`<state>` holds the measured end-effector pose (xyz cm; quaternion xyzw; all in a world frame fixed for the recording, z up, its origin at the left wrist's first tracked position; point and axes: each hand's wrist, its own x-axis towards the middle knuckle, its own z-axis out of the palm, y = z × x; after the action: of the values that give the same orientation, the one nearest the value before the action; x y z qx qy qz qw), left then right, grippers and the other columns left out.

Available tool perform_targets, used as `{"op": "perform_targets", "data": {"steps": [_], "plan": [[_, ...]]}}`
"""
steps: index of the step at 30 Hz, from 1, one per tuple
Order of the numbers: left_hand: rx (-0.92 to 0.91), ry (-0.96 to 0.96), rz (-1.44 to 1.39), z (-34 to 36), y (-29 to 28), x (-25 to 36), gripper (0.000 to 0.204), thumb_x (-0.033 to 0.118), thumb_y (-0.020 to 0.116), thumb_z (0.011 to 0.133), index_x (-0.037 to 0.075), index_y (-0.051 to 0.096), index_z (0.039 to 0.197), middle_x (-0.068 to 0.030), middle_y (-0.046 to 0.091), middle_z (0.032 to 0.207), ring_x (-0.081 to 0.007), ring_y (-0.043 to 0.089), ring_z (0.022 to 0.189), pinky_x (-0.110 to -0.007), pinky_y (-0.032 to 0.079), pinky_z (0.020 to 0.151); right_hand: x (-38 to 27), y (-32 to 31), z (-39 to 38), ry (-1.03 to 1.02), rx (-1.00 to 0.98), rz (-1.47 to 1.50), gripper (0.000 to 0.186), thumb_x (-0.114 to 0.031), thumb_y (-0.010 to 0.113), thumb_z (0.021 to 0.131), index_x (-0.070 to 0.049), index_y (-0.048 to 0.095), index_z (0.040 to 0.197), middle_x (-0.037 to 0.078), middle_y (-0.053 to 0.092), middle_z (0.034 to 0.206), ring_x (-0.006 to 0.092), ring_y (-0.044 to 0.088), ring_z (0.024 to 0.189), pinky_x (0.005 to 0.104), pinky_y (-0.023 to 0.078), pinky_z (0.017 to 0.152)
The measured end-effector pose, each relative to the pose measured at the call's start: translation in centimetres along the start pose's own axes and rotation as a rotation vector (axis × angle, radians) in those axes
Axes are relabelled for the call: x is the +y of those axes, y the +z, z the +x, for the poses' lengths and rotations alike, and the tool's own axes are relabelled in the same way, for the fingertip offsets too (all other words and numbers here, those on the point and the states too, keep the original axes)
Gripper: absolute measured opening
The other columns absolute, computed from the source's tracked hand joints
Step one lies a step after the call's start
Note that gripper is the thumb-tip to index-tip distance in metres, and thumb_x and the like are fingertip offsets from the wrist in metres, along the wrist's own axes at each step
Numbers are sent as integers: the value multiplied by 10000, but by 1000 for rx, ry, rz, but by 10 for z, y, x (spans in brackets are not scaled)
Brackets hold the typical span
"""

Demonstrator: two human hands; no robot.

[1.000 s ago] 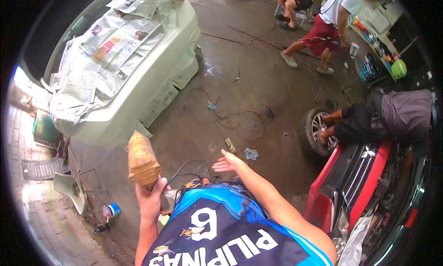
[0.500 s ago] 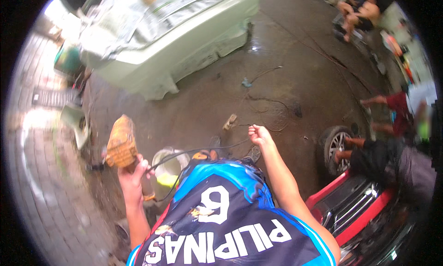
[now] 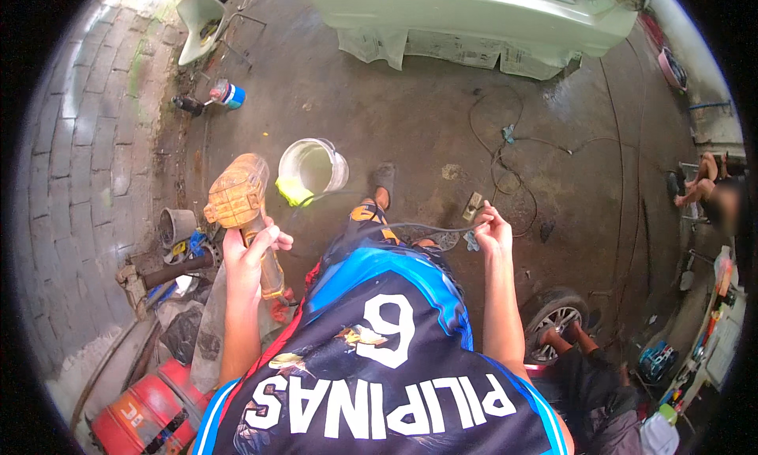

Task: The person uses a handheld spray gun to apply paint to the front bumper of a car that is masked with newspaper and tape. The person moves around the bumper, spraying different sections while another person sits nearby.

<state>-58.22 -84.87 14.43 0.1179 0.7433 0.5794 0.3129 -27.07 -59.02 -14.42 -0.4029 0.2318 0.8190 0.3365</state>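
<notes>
My left hand [image 3: 246, 253] grips the handle of a worn yellow-orange corded power tool [image 3: 238, 190], whose bulky head points up and away. From its lower end a dark cord [image 3: 430, 227] passes across my front to my right hand [image 3: 493, 231]. The right fingers are pinched on the cord near its end; any plug is hidden by them. Just beyond those fingers a small beige extension socket [image 3: 473, 206] appears on the floor, with a dark cable [image 3: 495, 167] running off it. Whether hand and socket touch, I cannot tell.
A white bucket [image 3: 335, 167] with a bright yellow cloth [image 3: 294, 191] stands ahead. A pale green vehicle body [image 3: 474, 16] is at the far side. Left are a white chair [image 3: 197, 24], a can [image 3: 230, 95] and a red container [image 3: 146, 407]. Right are a wheel [image 3: 557, 313] and other people.
My view has swung, bringing the bucket and left-side clutter into sight. The right hand is now beside the extension socket. The power tool stays in my left hand.
</notes>
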Motion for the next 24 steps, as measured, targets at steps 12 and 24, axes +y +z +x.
{"op": "perform_targets", "data": {"steps": [12, 24], "plan": [[159, 203, -144, 150, -102, 18, 259, 117, 628, 859, 17, 539, 1081, -37, 589, 865, -164, 616, 722, -300, 497, 654, -21, 68, -35, -179, -147, 352, 320, 48, 340, 948, 88, 355, 1265, 5, 440, 672, 93, 393, 502, 216, 366, 461], [263, -53, -288, 271, -131, 26, 162, 78, 653, 815, 30, 539, 919, -39, 561, 750, -116, 549, 574, -259, 448, 509, -5, 99, -4, -208, 199, 259, 468, 24, 373, 908, 59, 285, 1365, -1, 425, 645, 88, 358, 466, 191, 284, 376]]}}
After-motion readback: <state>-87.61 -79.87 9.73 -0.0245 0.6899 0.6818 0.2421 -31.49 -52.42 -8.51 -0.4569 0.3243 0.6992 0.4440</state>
